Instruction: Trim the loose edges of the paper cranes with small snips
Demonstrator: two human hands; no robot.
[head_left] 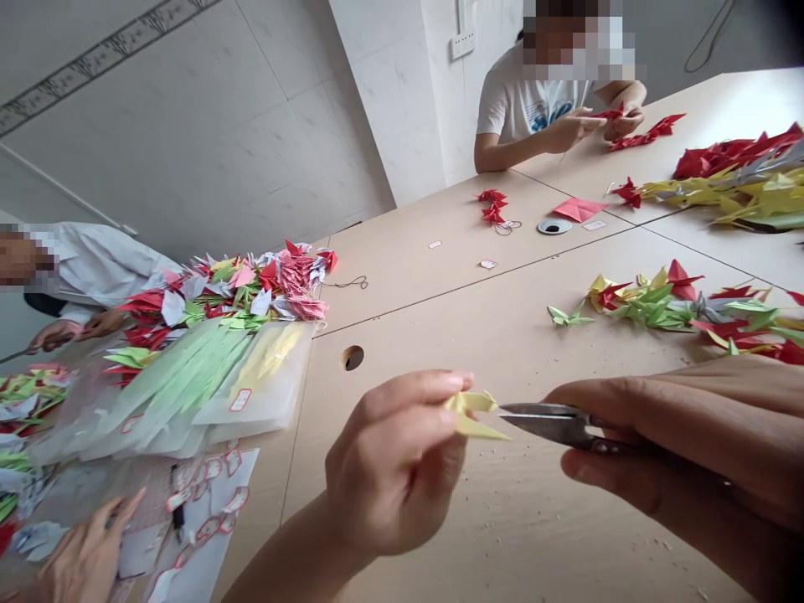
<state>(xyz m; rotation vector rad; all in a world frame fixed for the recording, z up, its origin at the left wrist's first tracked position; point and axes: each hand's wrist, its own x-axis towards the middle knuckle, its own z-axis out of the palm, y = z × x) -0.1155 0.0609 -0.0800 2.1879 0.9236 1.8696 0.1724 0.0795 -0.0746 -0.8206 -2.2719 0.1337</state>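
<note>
My left hand (393,461) pinches a small yellow folded paper crane (471,414) between its fingertips, low in the middle of the view. My right hand (678,435) grips a pair of steel thread snips (553,423) from the right. The snips' closed tips point left and stop at the edge of the yellow paper, seeming to touch it. Part of the crane is hidden by my left fingers. Both hands are above a pale wooden table (502,335) scattered with fine paper shavings.
Heaps of red, green and yellow paper cranes (666,301) lie to the right. A larger pile (251,285) and plastic bags of paper strips (188,394) lie to the left. Co-workers sit at the far end and left side, their hands handling paper. The table has a round hole (353,358).
</note>
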